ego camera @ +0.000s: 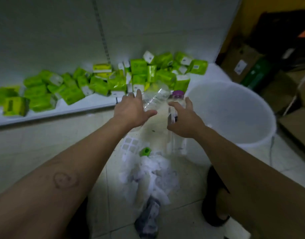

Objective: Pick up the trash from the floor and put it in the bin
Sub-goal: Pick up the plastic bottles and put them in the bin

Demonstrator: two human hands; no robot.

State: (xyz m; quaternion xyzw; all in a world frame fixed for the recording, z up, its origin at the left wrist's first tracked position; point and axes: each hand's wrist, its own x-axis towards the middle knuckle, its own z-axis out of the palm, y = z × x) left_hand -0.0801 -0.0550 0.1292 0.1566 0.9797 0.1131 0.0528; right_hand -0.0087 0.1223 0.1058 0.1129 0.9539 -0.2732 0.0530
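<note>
"Trash (148, 171): where is it?"

"Crumpled white scraps on the tiled floor (44, 144) between the forearms, near the white bin (248, 140). A green cap (145, 151) lies just beside them."

"And the hands?"

"Left hand (131, 112) grips a clear bottle (155, 98). Right hand (184, 121) curls round a purple-capped bottle (177, 95). Both are held just left of the bin. Green packets (139, 68) crowd the shelf (62, 110) behind."
</note>
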